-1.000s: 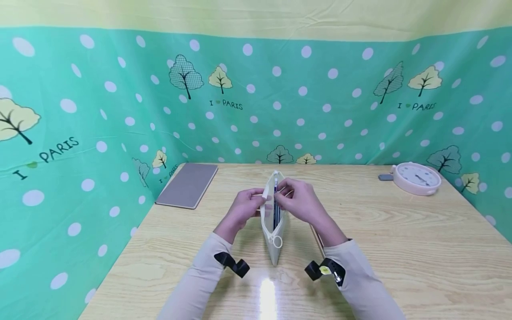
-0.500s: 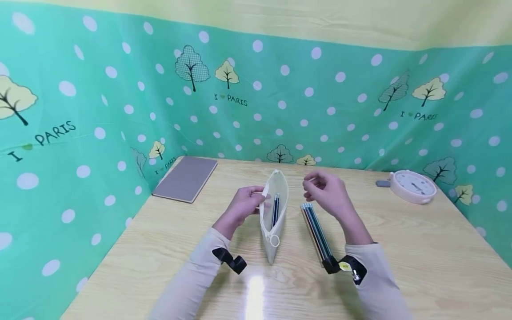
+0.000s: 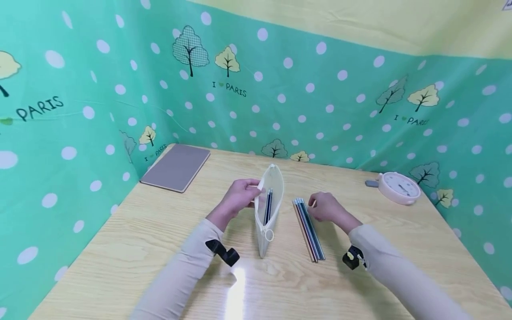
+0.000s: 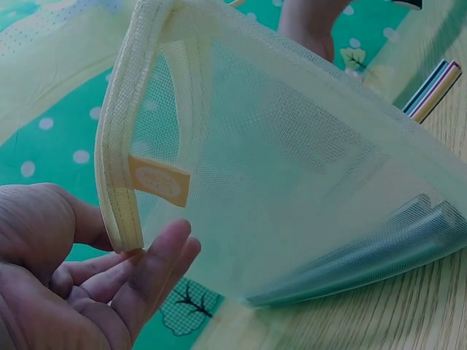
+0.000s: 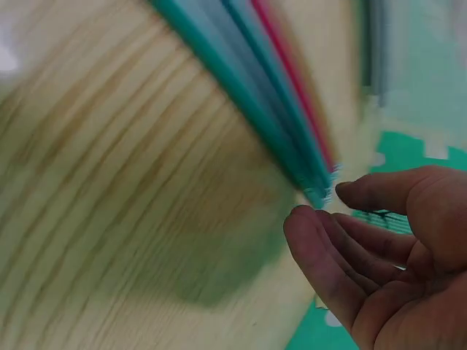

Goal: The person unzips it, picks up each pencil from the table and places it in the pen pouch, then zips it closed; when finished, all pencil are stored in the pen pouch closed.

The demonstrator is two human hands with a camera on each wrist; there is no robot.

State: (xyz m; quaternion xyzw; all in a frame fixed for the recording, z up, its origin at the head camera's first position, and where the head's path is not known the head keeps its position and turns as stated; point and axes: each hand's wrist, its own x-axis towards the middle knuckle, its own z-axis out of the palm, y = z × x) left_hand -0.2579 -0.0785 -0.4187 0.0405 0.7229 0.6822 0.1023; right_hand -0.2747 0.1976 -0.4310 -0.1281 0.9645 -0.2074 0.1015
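Observation:
My left hand (image 3: pixel 240 195) pinches the zip edge of a pale mesh pencil case (image 3: pixel 277 184), which stands upright with its mouth open. In the left wrist view a small orange tag (image 4: pixel 162 181) sits near that edge. A few dark pencils (image 3: pixel 268 206) lie inside the case, showing through the mesh at its bottom. To the right, a row of several coloured pencils (image 3: pixel 309 231) lies side by side on the table. My right hand (image 5: pixel 387 255) is at their far ends, thumb and fingers apart; whether a fingertip touches them I cannot tell.
A grey-brown notebook (image 3: pixel 176 167) lies at the back left. At the back right is a pink round clock (image 3: pixel 399 188) with a small grey piece (image 3: pixel 371 183) beside it. A green dotted cloth (image 3: pixel 304 102) hangs behind the wooden table (image 3: pixel 280 289).
My right hand has let go of a pencil inside the case, drawn out and come down beside the pencil row. The left hand keeps its grip on the case; the head view has tilted.

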